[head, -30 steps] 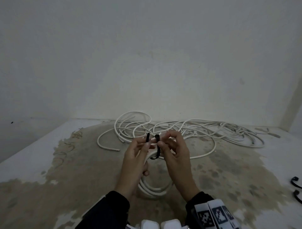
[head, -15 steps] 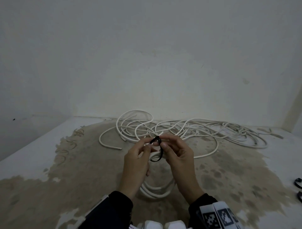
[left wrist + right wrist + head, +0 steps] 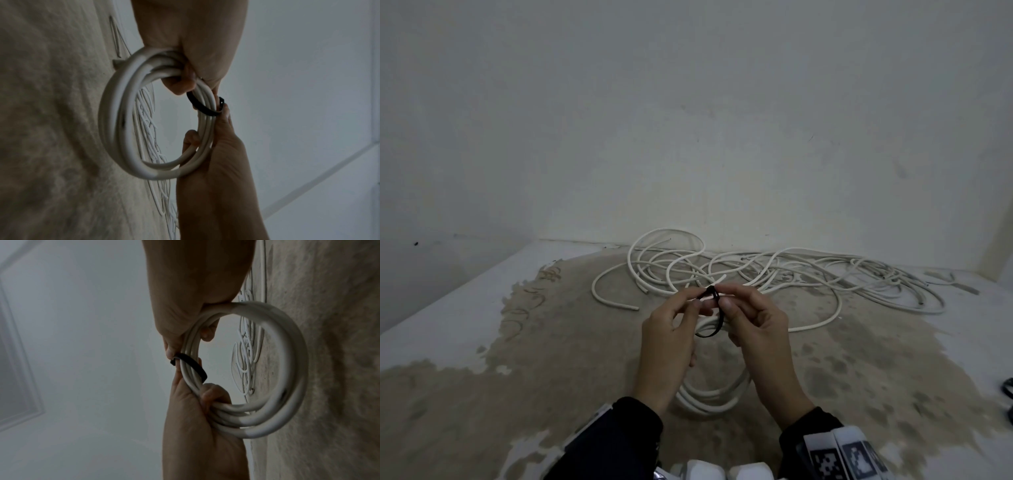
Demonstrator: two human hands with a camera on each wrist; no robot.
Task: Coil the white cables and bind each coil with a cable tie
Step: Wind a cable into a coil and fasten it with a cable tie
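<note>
Both hands — left hand [image 3: 667, 329], right hand [image 3: 756, 322] — pinching black cable tie [image 3: 714, 315] looped around white coil [image 3: 709, 401], gripped too.

The coil [image 3: 707, 397] hangs above the floor [image 3: 500, 394], held up between the two hands. The left hand [image 3: 671, 337] is at the coil's left side and the right hand [image 3: 755, 329] at its right, their fingers [image 3: 729, 303] meeting at the coil's top. The cable tie [image 3: 714, 315] loops around the coil's top strands, between the two hands. Behind the coil, farther along the floor, lies the loose cable pile [image 3: 774, 277], spreading from behind the coil out to its right. Behind the pile stands the wall [image 3: 688, 120]. Far right of the coil, at the floor's edge of view, lie spare ties [image 3: 1007, 387].
</note>
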